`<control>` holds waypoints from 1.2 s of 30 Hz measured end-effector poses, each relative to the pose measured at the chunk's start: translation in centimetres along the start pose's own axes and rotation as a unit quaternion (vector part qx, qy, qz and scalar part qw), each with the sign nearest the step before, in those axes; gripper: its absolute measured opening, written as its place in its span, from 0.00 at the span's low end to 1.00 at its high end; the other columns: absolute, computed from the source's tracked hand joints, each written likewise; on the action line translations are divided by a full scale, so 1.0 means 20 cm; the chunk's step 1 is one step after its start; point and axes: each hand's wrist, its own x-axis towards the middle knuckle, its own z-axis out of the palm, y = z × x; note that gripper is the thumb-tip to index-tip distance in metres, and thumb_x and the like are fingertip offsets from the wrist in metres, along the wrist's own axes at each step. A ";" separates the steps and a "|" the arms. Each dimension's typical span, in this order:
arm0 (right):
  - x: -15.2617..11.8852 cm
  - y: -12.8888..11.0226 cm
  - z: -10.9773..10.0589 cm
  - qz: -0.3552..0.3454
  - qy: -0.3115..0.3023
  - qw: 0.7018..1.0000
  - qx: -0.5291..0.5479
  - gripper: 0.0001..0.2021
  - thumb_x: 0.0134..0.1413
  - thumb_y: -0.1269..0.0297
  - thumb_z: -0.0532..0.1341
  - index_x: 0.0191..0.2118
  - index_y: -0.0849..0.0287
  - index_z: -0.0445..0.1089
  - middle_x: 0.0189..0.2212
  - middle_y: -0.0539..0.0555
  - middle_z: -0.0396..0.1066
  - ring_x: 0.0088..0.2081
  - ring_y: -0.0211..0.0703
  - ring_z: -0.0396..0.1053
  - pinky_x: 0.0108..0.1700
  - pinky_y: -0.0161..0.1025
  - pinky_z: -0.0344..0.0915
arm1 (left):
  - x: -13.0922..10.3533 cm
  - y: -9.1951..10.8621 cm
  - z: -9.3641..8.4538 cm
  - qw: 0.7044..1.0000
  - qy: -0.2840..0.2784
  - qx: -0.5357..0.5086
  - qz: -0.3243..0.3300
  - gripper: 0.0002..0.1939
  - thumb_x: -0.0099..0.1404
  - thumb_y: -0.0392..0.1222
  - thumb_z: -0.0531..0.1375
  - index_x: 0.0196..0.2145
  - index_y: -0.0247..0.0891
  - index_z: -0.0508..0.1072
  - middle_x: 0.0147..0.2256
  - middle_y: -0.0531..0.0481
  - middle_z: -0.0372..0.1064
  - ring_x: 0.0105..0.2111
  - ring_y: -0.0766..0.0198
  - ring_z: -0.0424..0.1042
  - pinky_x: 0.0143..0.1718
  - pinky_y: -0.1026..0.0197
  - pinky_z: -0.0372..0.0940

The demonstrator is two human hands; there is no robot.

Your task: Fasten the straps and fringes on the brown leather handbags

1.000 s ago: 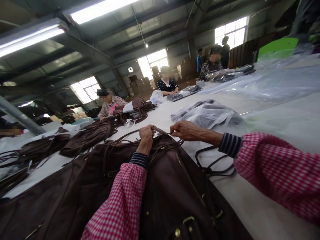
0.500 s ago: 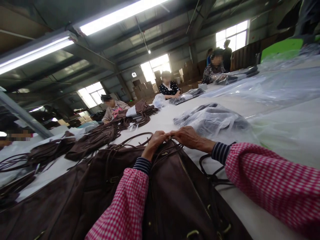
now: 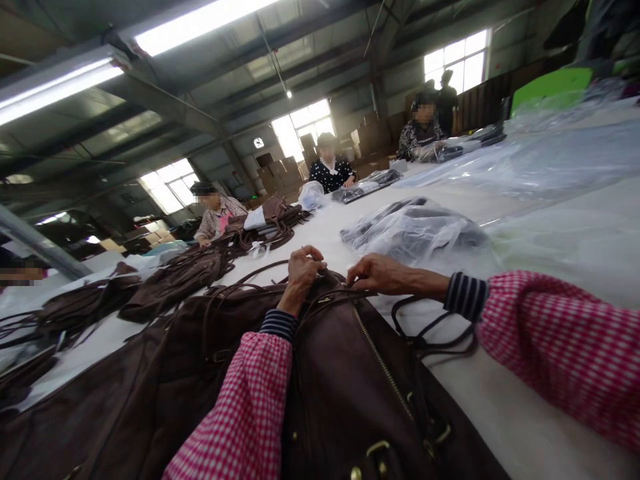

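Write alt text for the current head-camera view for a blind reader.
A person's left hand and right hand, in pink checked sleeves, are close together at the top of a brown bag on a white table. Other brown bags lie to the left, a plastic-wrapped bundle beyond the hands, and co-workers across the table.

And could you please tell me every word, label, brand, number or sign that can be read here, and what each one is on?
No readable text anywhere.
Nearest brown bag: no lettering visible.
Plastic-wrapped bundle: no lettering can be made out.
Round white disc in the background: too small to read any marking.
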 end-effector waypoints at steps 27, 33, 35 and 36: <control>-0.48 -0.07 0.08 -0.003 -0.091 0.917 0.389 0.10 0.52 0.64 0.65 0.38 0.64 0.80 0.29 0.49 0.74 0.30 0.36 0.65 0.33 0.32 0.58 | -0.53 0.61 -0.08 0.828 -0.490 0.236 0.134 0.27 0.56 0.50 0.72 0.52 0.42 0.76 0.45 0.49 0.76 0.46 0.55 0.73 0.48 0.59 0.64; -0.48 -0.10 0.08 0.001 -0.050 0.938 0.344 0.12 0.52 0.60 0.66 0.37 0.64 0.80 0.30 0.52 0.76 0.33 0.41 0.69 0.35 0.35 0.60 | -0.63 0.48 -0.20 0.880 -0.244 0.385 0.135 0.11 0.60 0.33 0.61 0.39 0.44 0.79 0.38 0.54 0.77 0.41 0.59 0.74 0.44 0.61 0.63; -0.48 -0.11 0.08 -0.018 -0.016 0.967 0.253 0.12 0.54 0.59 0.65 0.37 0.63 0.80 0.32 0.54 0.77 0.34 0.44 0.71 0.37 0.36 0.61 | -0.62 0.45 -0.32 0.898 -0.061 0.432 0.065 0.13 0.62 0.34 0.59 0.43 0.43 0.78 0.40 0.50 0.76 0.41 0.57 0.74 0.44 0.58 0.65; -0.48 -0.11 0.07 -0.031 0.005 0.981 0.191 0.11 0.55 0.60 0.65 0.37 0.62 0.80 0.33 0.54 0.77 0.35 0.44 0.71 0.38 0.37 0.61 | -0.62 0.44 -0.38 0.894 0.026 0.447 0.032 0.16 0.64 0.36 0.58 0.49 0.40 0.75 0.44 0.46 0.76 0.43 0.54 0.74 0.44 0.55 0.66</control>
